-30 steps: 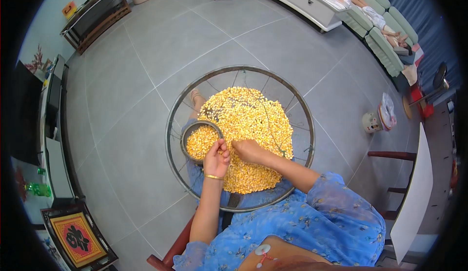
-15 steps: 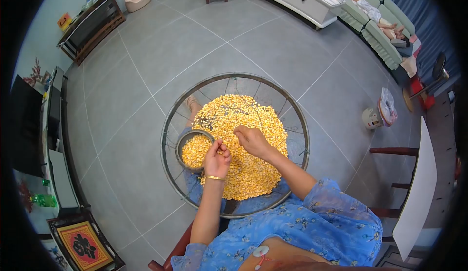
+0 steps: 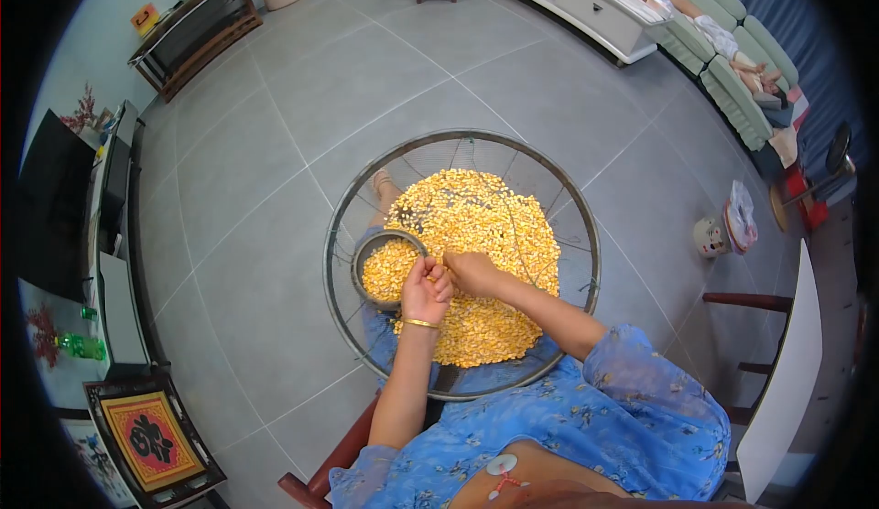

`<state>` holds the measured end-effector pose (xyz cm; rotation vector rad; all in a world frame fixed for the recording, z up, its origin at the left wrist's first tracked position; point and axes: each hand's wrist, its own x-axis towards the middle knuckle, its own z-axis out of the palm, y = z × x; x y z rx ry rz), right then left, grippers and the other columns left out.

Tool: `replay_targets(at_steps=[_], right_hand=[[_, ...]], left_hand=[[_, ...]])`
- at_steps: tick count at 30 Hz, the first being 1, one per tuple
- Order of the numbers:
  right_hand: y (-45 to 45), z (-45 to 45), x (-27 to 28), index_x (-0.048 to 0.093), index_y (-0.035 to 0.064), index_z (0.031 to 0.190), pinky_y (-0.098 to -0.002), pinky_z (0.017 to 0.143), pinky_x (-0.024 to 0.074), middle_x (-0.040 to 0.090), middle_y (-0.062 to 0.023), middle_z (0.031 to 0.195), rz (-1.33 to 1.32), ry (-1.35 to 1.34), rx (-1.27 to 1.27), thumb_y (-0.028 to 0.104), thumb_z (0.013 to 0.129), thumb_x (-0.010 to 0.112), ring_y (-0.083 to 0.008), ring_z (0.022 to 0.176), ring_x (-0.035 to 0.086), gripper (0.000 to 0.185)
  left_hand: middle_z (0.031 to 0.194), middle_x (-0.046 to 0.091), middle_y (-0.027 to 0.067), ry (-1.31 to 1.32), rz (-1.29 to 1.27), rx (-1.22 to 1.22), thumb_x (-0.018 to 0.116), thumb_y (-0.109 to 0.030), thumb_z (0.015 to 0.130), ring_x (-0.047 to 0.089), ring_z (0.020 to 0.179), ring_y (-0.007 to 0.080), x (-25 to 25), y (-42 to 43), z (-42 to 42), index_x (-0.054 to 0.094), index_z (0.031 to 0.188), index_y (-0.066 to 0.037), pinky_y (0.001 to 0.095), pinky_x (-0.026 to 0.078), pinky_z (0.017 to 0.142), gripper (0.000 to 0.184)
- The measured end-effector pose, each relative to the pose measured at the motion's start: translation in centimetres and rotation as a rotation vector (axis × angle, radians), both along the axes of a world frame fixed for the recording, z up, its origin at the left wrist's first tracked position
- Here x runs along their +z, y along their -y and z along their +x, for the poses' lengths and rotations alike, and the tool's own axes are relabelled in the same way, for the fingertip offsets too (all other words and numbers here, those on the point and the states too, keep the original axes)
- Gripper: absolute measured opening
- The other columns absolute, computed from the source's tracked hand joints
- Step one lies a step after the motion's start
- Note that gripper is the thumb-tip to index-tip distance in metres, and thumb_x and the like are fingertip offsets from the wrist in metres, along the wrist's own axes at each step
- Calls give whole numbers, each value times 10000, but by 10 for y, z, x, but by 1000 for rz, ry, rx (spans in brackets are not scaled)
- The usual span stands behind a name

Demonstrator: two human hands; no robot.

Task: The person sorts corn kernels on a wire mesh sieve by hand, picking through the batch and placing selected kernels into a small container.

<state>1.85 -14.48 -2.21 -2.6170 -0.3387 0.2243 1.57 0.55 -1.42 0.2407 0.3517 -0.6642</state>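
A large round mesh sieve rests across my lap, with a wide layer of loose yellow corn kernels spread over it. Inside its left part sits a small round grey bowl, heaped with more kernels. My left hand is beside the bowl's right edge, palm turned up and fingers curled closed. Close against its fingertips, my right hand hovers over the corn with fingers pressed together. Whatever lies inside either hand is hidden.
A white-topped table with dark red legs stands at right. Near it are a small white bin and a plastic bag. A person lies on the green sofa. A framed panel leans at lower left.
My right hand has come down and left, closing the gap to my left hand. The whole scene sits slightly further right as the camera turned.
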Motion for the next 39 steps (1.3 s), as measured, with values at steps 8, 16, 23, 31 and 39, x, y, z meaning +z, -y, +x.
replay_targets(at_steps=[8, 16, 23, 31, 39], right_hand=[[16, -7, 24, 591, 30, 756, -453, 615, 471, 606, -192, 685, 52, 50, -87, 193, 806, 573, -368, 682, 603, 171], [-5, -17, 101, 654, 45, 879, -372, 601, 495, 639, -149, 774, 487, 212, 12, 123, 812, 564, -300, 665, 624, 137], [12, -9, 78, 651, 41, 886, -388, 607, 498, 638, -151, 759, 443, 124, -159, 122, 818, 547, -298, 660, 631, 148], [30, -19, 3, 528, -17, 842, -455, 639, 483, 614, -235, 730, -158, -101, -134, 84, 791, 483, -385, 699, 612, 121], [38, -16, 31, 616, 25, 800, -445, 622, 471, 617, -196, 719, 56, -19, -243, 222, 834, 554, -366, 683, 604, 210]], left_hand=[[693, 491, 32, -4, 71, 56, 426, -263, 941, 420, 544, 142, 0, -2, 0, 570, 885, -81, 239, 323, 408, 238], [760, 539, 43, 50, 176, 17, 426, -308, 945, 478, 587, 153, 0, 4, -3, 551, 910, -72, 248, 367, 439, 269], [726, 512, 20, 40, 92, 22, 410, -300, 951, 450, 566, 136, -1, 1, -1, 550, 912, -84, 232, 349, 416, 261], [668, 464, 8, 29, 27, 75, 404, -243, 957, 408, 513, 116, -1, -7, 5, 524, 931, -94, 228, 313, 384, 193], [675, 469, 17, 17, 56, 80, 428, -238, 947, 419, 525, 124, 3, -5, 3, 514, 932, -92, 227, 315, 394, 170]])
